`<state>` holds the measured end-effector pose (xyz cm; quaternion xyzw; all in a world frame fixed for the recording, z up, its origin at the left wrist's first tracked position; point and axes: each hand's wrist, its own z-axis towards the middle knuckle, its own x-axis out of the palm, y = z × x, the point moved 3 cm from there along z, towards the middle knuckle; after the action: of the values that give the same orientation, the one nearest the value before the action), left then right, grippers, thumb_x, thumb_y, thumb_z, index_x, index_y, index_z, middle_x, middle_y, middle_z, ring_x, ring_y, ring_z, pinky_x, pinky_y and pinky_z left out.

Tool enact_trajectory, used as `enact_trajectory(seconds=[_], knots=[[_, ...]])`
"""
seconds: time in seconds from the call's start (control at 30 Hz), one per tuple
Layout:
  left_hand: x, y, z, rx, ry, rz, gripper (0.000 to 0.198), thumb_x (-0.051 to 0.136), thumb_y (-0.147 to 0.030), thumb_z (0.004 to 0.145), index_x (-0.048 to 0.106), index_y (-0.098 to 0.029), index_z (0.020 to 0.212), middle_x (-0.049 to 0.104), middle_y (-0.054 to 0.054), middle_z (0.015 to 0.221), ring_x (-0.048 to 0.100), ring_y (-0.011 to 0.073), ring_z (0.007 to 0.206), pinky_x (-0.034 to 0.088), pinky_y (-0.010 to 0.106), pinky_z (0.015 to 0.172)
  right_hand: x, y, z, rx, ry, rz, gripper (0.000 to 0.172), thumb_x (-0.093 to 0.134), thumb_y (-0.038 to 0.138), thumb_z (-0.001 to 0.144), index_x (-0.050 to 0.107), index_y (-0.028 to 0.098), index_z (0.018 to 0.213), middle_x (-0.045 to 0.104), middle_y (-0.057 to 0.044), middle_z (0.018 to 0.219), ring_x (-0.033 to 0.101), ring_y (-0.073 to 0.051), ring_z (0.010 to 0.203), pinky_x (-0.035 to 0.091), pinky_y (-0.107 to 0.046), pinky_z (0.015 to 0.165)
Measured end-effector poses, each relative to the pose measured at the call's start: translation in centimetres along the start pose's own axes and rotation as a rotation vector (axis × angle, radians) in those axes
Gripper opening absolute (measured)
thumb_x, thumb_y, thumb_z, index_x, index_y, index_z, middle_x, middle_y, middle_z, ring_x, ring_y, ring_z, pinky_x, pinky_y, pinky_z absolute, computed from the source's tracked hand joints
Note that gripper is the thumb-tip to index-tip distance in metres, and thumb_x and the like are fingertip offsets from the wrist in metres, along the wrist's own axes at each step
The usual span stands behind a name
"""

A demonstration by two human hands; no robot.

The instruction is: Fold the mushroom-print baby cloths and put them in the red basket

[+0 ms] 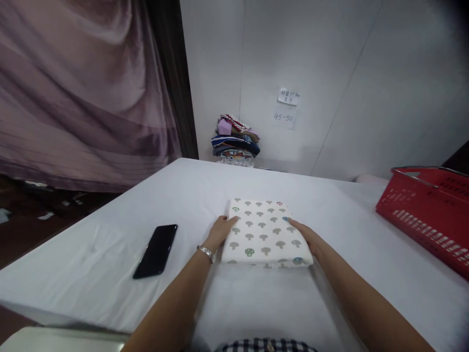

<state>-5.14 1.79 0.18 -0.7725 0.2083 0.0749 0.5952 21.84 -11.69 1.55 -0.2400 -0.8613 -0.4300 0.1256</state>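
A folded white cloth (262, 230) printed with grey, green, red and blue mushrooms lies flat on the white-covered table (190, 186). My left hand (220, 231), with a silvery bracelet at the wrist, grips its left edge, thumb on top and the other fingers mostly hidden. On the opposite edge, my right hand (307, 235) holds the cloth the same way, its fingers largely out of sight beneath. Between my forearms, below the cloth, spreads what looks like a clear plastic bag (264, 298); whether the cloth is partly inside it I cannot tell.
A black phone (156, 252) lies left of my left hand. At the right edge stands a red plastic basket (421, 200). Folded fabrics are stacked (236, 142) by the back wall, near handwritten paper notes (288, 96). A pinkish curtain (84, 88) hangs at left.
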Motion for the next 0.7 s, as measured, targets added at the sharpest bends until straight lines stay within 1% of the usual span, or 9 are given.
enact_trajectory(seconds=[0.07, 0.13, 0.2, 0.27, 0.33, 0.4, 0.53, 0.63, 0.7], knots=[[0.1, 0.4, 0.0, 0.023, -0.015, -0.054, 0.066, 0.069, -0.055, 0.065, 0.053, -0.014, 0.113, 0.067, 0.015, 0.103, 0.065, 0.0255, 0.09, 0.047, 0.032, 0.076, 0.0, 0.0, 0.0, -0.052, -0.004, -0.045, 0.039, 0.057, 0.035, 0.083, 0.054, 0.01, 0.113, 0.071, -0.015, 0.091, 0.068, -0.026, 0.085, 0.055, -0.04, 0.076], [0.2, 0.9, -0.1, 0.05, -0.022, -0.115, 0.067, 0.07, -0.055, 0.065, 0.051, -0.015, 0.116, 0.067, 0.014, 0.103, 0.065, 0.0242, 0.088, 0.047, 0.031, 0.077, -0.2, 0.0, 0.0, -0.15, -0.01, -0.09, 0.042, 0.061, 0.032, 0.079, 0.051, 0.012, 0.115, 0.071, -0.014, 0.093, 0.068, -0.027, 0.084, 0.056, -0.041, 0.074], [0.5, 1.1, -0.2, 0.073, -0.006, -0.173, 0.068, 0.07, -0.053, 0.066, 0.049, -0.017, 0.12, 0.067, 0.012, 0.103, 0.065, 0.0226, 0.086, 0.048, 0.031, 0.077, -0.4, 0.1, 0.0, -0.249, -0.016, -0.118, 0.046, 0.065, 0.03, 0.076, 0.05, 0.015, 0.117, 0.07, -0.013, 0.096, 0.068, -0.027, 0.083, 0.056, -0.042, 0.073], [0.7, 1.2, -0.4, 0.083, 0.014, -0.238, 0.071, 0.07, -0.051, 0.067, 0.044, -0.018, 0.125, 0.067, 0.011, 0.102, 0.066, 0.0215, 0.084, 0.049, 0.031, 0.076, -0.7, 0.2, 0.1, -0.309, -0.029, -0.131, 0.048, 0.067, 0.03, 0.074, 0.05, 0.017, 0.117, 0.07, -0.012, 0.098, 0.068, -0.027, 0.082, 0.056, -0.042, 0.072], [0.7, 1.0, -0.6, 0.072, 0.02, -0.301, 0.075, 0.071, -0.05, 0.067, 0.04, -0.019, 0.129, 0.066, 0.011, 0.103, 0.066, 0.0211, 0.083, 0.05, 0.031, 0.076, -0.9, 0.3, 0.3, -0.322, -0.054, -0.134, 0.046, 0.068, 0.029, 0.073, 0.051, 0.018, 0.115, 0.07, -0.011, 0.098, 0.069, -0.027, 0.081, 0.056, -0.042, 0.072], [0.7, 0.8, -0.8, 0.036, 0.022, -0.357, 0.079, 0.072, -0.048, 0.067, 0.037, -0.019, 0.131, 0.064, 0.013, 0.106, 0.065, 0.0217, 0.085, 0.05, 0.032, 0.076, -1.0, 0.5, 0.6, -0.304, -0.064, -0.132, 0.044, 0.067, 0.029, 0.074, 0.052, 0.018, 0.113, 0.07, -0.012, 0.098, 0.069, -0.026, 0.082, 0.056, -0.041, 0.072], [0.7, 0.7, -1.4, -0.052, 0.087, -0.449, 0.085, 0.073, -0.049, 0.066, 0.033, -0.017, 0.135, 0.058, 0.018, 0.117, 0.064, 0.0246, 0.091, 0.052, 0.033, 0.076, -0.9, 0.8, 0.8, -0.296, -0.025, -0.106, 0.046, 0.065, 0.031, 0.076, 0.051, 0.018, 0.117, 0.069, -0.012, 0.101, 0.068, -0.026, 0.085, 0.056, -0.04, 0.074], [0.9, 0.9, -1.5, -0.068, 0.12, -0.441, 0.088, 0.073, -0.048, 0.066, 0.031, -0.018, 0.136, 0.055, 0.019, 0.122, 0.064, 0.0255, 0.093, 0.053, 0.034, 0.075, -1.0, 0.8, 0.9, -0.312, -0.013, -0.08, 0.053, 0.067, 0.029, 0.074, 0.049, 0.02, 0.122, 0.069, -0.012, 0.103, 0.068, -0.026, 0.086, 0.056, -0.041, 0.076], [1.0, 0.9, -1.3, -0.037, 0.087, -0.385, 0.083, 0.072, -0.046, 0.068, 0.033, -0.018, 0.136, 0.056, 0.019, 0.122, 0.064, 0.0249, 0.092, 0.053, 0.034, 0.075, -1.1, 0.7, 0.9, -0.34, -0.062, -0.076, 0.057, 0.07, 0.027, 0.072, 0.048, 0.021, 0.124, 0.069, -0.011, 0.103, 0.068, -0.026, 0.084, 0.056, -0.041, 0.075]])
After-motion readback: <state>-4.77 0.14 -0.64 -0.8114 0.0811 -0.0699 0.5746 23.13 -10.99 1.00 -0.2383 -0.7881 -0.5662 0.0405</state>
